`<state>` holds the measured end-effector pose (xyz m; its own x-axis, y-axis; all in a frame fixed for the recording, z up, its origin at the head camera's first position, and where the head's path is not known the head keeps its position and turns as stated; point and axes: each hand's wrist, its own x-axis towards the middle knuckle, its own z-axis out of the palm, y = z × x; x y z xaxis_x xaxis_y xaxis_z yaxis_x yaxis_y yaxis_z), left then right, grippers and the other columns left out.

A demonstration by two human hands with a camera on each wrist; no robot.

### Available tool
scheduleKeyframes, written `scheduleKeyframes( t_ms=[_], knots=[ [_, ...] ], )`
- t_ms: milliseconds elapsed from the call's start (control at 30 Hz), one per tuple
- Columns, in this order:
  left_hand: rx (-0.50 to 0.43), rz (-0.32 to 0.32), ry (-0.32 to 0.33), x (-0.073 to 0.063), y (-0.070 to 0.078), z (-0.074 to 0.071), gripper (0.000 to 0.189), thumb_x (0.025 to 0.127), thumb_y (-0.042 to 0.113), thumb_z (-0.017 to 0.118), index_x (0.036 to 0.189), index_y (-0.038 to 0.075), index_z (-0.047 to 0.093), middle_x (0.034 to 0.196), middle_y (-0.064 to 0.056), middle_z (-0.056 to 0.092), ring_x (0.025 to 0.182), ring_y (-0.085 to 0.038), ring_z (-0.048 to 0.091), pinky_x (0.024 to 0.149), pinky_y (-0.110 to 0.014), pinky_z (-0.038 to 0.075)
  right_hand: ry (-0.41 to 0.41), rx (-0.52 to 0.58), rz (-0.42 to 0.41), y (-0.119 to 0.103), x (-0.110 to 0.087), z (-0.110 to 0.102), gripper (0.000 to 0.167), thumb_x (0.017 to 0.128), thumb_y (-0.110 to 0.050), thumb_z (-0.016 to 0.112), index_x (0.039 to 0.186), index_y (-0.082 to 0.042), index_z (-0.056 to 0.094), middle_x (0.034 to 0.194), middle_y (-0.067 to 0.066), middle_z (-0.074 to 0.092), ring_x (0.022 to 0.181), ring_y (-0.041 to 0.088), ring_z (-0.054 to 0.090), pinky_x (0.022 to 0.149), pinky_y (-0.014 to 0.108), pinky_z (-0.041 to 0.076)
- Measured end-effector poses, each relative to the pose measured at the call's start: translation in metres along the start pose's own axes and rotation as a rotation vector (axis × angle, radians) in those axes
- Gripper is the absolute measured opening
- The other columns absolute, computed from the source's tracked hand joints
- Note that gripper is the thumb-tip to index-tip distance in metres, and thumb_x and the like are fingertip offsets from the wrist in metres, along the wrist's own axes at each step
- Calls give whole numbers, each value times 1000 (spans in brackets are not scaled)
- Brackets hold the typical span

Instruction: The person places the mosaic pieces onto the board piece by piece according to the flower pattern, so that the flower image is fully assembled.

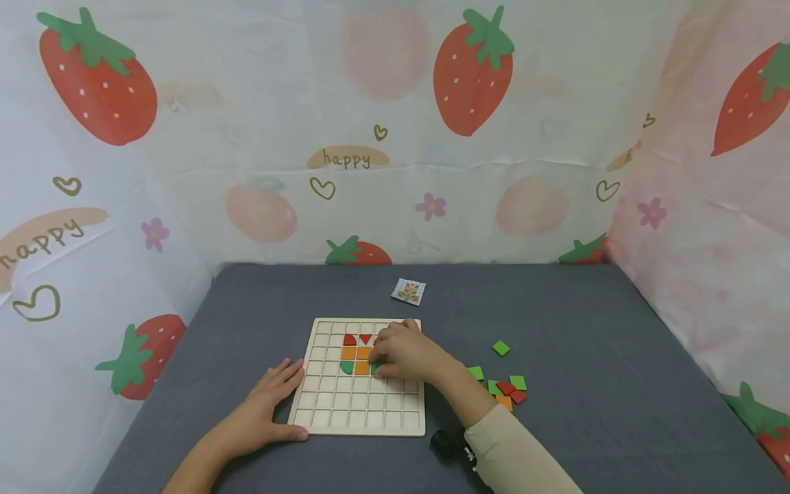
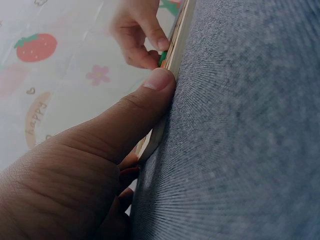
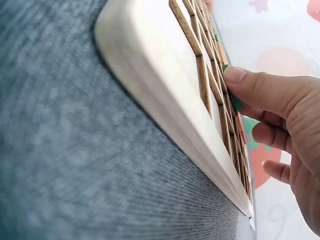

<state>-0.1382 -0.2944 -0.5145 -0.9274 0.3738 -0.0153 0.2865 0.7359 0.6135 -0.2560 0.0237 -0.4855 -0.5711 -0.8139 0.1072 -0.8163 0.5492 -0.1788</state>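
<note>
A pale wooden grid board (image 1: 324,400) lies on the table. My left hand (image 1: 265,410) rests at its left side, with outstretched fingers along the edge and the thumb by the near-left corner. Over the board's middle, my right hand (image 1: 407,353) pinches a green piece (image 3: 236,102) between thumb and finger, right at the grid. Left of those fingertips, cells hold a red rounded piece (image 1: 350,339), a red triangle (image 1: 365,339), several orange squares (image 1: 348,353) and a green rounded piece (image 1: 347,368). The right hand hides some cells beneath it.
Loose green squares (image 1: 501,348), red pieces (image 1: 519,396) and an orange piece (image 1: 505,402) lie right of the board. A small picture card (image 1: 409,291) lies behind it. A black object (image 1: 443,444) sits beside the right sleeve. Strawberry-print cloth (image 1: 278,123) surrounds the grey table (image 1: 586,357).
</note>
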Motion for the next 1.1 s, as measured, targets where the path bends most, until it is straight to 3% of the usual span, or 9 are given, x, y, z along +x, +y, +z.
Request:
scheduleKeyframes(
  t_ms=[567,900,1100],
  knots=[
    [-20,-13,2,0,-2,2,117,71,62,85,160,7,34,170,-9,24,158,-39,10,124,-64,7,-13,1,33,-2,-1,-1,23,91,-37,79,113,-32,79,111,-11,69,107,11,58,93,42,37],
    [-17,4,6,-1,1,-1,115,72,61,84,160,5,34,169,-12,25,157,-43,10,122,-68,7,-5,-3,28,-1,0,0,19,92,-33,78,112,-31,80,110,-11,69,107,12,58,98,44,38],
    [-20,6,0,-1,0,0,115,73,61,84,160,4,34,169,-13,24,157,-43,10,121,-69,7,25,-16,16,-3,-8,-9,19,93,-35,77,112,-31,80,108,-11,68,105,11,57,94,42,39]
  ],
)
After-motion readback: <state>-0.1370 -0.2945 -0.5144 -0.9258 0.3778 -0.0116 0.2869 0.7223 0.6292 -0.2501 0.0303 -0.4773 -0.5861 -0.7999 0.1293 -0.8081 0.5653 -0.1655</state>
